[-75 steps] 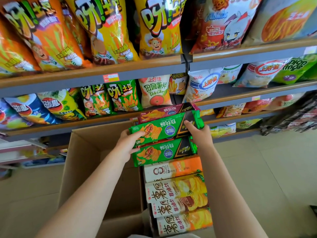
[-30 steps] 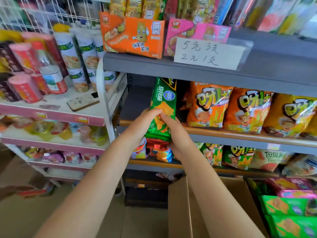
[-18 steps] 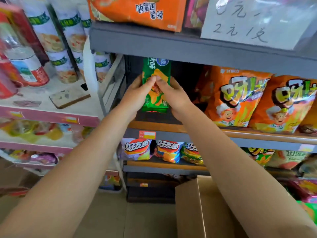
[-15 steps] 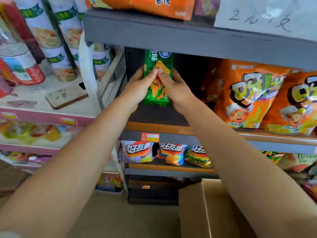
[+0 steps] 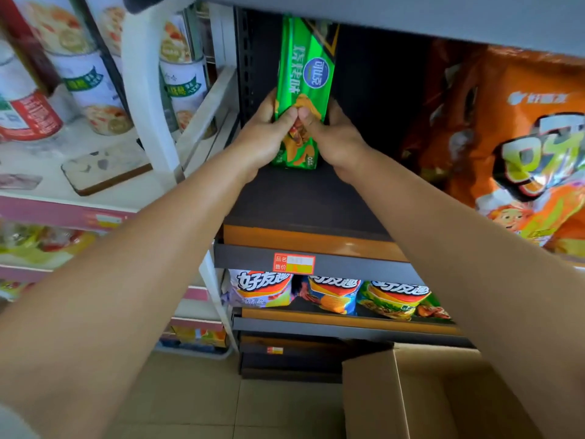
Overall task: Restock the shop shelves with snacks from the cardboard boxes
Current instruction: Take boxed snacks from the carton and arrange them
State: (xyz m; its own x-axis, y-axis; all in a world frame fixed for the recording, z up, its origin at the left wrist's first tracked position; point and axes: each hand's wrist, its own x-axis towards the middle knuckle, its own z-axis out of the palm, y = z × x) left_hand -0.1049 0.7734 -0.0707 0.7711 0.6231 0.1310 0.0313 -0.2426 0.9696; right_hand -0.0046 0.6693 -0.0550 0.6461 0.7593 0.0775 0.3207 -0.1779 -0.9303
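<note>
- Head view: the pack (image 5: 302, 90) stands upright at the back of the dark shelf (image 5: 304, 204), toward 12 o'clock, well left of the orange bags (image 5: 519, 137).
- Left hand (image 5: 264, 134) and right hand (image 5: 332, 136) clamp its lower half from both sides, thumbs meeting in front.
- It looks light, glossy, likely slippery and crushable; hold the long edges, low down.
- Box (image 5: 443, 394) sits at 5 o'clock.

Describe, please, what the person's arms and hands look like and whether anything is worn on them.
Both forearms are bare, with no sleeves in view. The left hand and right hand wear no gloves, and no rings, watch or bracelet show. A pale patch at the lower left corner may be clothing; it is too blurred to tell.
</note>
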